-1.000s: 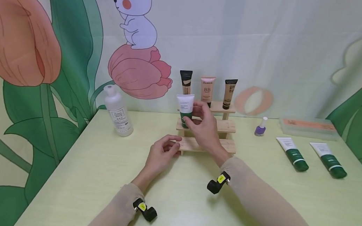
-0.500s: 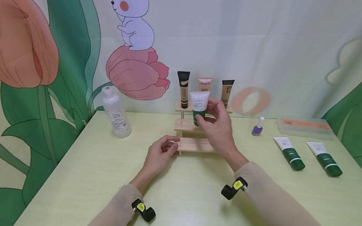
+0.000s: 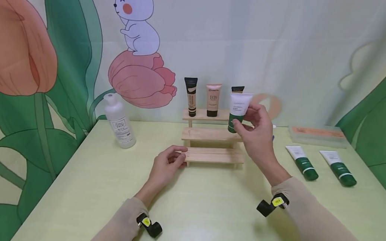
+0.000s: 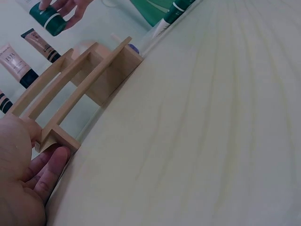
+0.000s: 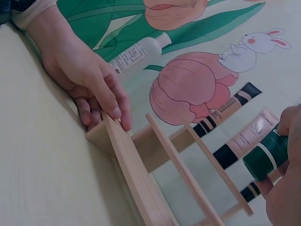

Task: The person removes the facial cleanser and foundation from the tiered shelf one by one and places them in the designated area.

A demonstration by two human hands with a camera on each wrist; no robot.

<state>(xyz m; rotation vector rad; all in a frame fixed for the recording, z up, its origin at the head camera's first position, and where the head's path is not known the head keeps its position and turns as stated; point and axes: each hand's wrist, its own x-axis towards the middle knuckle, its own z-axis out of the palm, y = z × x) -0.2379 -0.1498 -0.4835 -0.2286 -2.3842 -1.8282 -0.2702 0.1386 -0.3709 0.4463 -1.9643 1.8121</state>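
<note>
A pale yellow tabletop with a faint wood grain [image 3: 206,218] carries the work. Two forearms in beige sleeves enter from the near edge: the right sleeve [image 3: 320,215] runs in diagonally from the near right corner, the left sleeve [image 3: 115,227] from the near left, both wrists bearing small black cameras [image 3: 267,208].

The three-step stand of light bare wood [image 3: 214,155] is upright between the hands. Three slim cosmetic tubes [image 3: 212,99] are ranged along its top step, the right-hand one partly hidden.

Right hand [image 3: 257,134]: raised off the table at the stand's right side, wrist angled up and leftward. It pinches the white-and-green plastic squeeze tube [image 3: 238,107], thumb across the green front, fingers behind. The tube is near upright, white end uppermost, clear of the stand.

Left hand [image 3: 167,163]: low, close to the table, fingers bent. It grips the left end of the stand's lowest step.
</note>
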